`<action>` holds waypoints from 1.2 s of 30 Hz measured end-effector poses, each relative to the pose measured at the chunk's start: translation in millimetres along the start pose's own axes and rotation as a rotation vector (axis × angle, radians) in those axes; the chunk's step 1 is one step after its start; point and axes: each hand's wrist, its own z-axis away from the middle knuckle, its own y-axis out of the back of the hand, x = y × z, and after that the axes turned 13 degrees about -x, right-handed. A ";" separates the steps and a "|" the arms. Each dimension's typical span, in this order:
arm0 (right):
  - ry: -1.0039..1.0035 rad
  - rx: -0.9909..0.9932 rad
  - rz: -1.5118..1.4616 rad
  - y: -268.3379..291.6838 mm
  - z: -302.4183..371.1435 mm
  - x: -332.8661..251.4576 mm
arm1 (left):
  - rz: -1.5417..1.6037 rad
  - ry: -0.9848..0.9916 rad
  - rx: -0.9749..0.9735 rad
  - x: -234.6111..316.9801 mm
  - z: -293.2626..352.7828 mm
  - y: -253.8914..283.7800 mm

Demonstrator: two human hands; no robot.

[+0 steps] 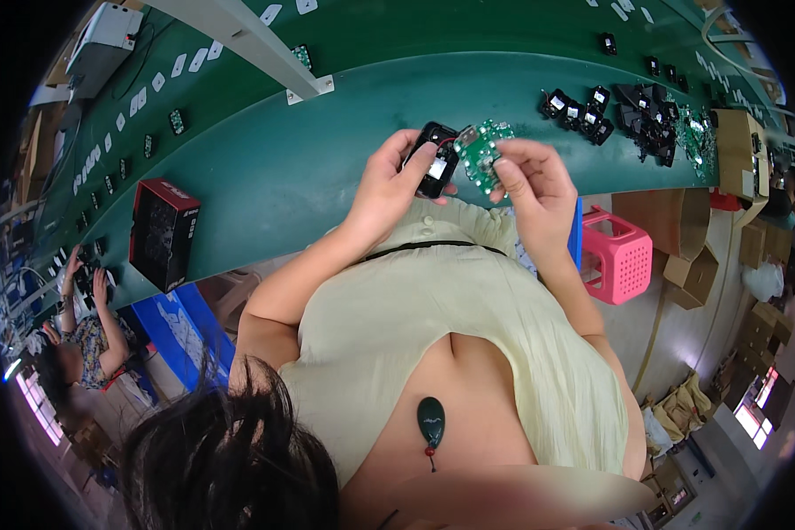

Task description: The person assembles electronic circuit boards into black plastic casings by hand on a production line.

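Note:
My left hand (389,181) is closed around a black plastic housing (435,161) with a white patch inside, its thumb lying over the near edge. Between the fingertips of my right hand (536,181) is a green circuit board (481,159) dotted with small components. The board is tilted up just right of the housing, and a thin red wire runs between the two. Both are held above the near edge of the green workbench (327,150).
Black housings (579,115), a dark heap of parts (647,119) and green boards (696,140) lie to the right. A red-black box (163,234) stands left. A metal post (247,40) rises from the bench. A pink stool (623,261) is below; a co-worker (93,344) sits far left.

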 end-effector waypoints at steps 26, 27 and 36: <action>0.273 0.040 0.469 -0.7 -14.8 0.2 | 0.028 -0.010 0.008 -1.9 4.7 3.0; 0.274 0.040 0.470 -1.5 -13.9 -2.0 | 0.022 -0.004 0.007 -2.0 4.4 3.5; 0.257 -0.083 0.389 -6.5 -17.1 -3.7 | 0.040 0.011 -0.007 2.0 5.6 2.3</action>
